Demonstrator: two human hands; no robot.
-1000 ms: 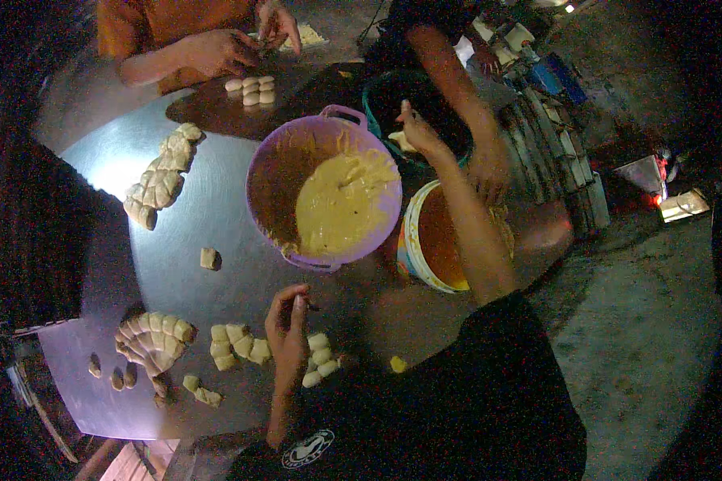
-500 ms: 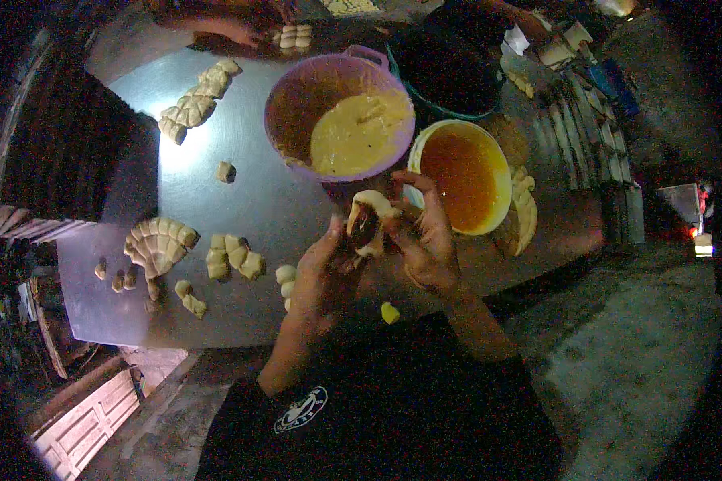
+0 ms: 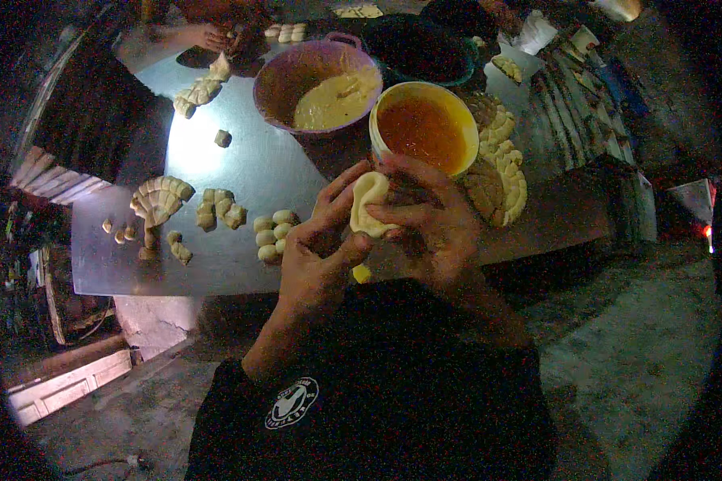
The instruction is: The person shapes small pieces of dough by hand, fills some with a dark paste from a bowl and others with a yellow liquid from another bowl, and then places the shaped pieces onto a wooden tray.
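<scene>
Between my left hand (image 3: 321,244) and my right hand (image 3: 433,224), both curled round it, is a pale, flattened piece of dough (image 3: 367,207) with a raised, folded rim. I hold it just in front of a white bucket of orange-brown liquid (image 3: 421,124). Behind that stand a purple tub with yellow batter (image 3: 337,100) and a dark teal tub (image 3: 417,52). Left of my hands lie rounded dough balls (image 3: 274,232), a fan of dough pieces (image 3: 159,200) and other small dough clusters (image 3: 215,210).
A metal table (image 3: 136,260) holds all this, with dough along its right part (image 3: 505,180) and far left (image 3: 200,96). Stacked metal trays or slats (image 3: 586,120) stand at the right. Co-workers' hands (image 3: 221,40) show at the far edge. Grey concrete floor (image 3: 634,337) surrounds the near side.
My right hand has come from the teal tub with dough, and my left hand has risen to join it. The dark filling seen inside the dough half a second ago is now hidden.
</scene>
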